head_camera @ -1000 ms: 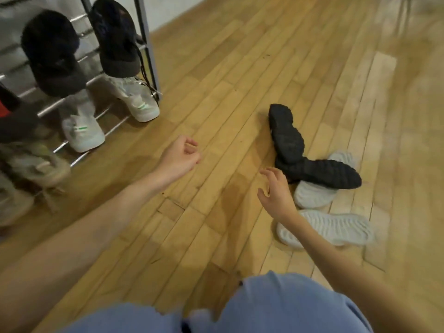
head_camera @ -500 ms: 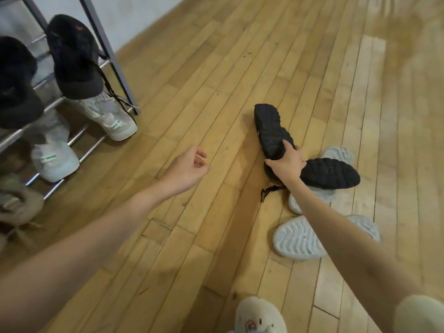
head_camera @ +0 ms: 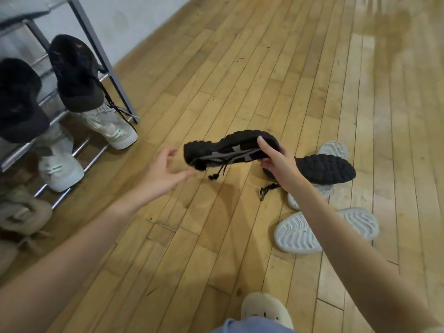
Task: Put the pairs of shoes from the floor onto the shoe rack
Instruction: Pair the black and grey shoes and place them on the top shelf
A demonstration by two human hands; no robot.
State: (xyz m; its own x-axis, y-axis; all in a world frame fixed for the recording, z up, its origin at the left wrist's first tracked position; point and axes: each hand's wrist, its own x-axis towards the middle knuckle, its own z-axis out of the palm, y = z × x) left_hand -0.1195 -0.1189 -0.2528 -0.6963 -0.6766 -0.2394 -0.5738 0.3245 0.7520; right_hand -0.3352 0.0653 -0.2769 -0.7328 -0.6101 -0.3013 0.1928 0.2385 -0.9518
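Right hand (head_camera: 276,164) grips black shoe (head_camera: 230,150) | left hand (head_camera: 163,174) open beside it | its mate (head_camera: 324,169), two white shoes (head_camera: 355,227) under right arm (floor) | rack (head_camera: 96,44) part-filled

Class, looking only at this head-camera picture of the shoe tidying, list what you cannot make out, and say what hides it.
1. Head view: the shoe rack is cut off by the top and left edges, so its full size is unknown.
2. The upper white shoe is mostly covered by the black shoe on the floor and the right hand's arm.
3. The tan shoes at the left edge are blurred.
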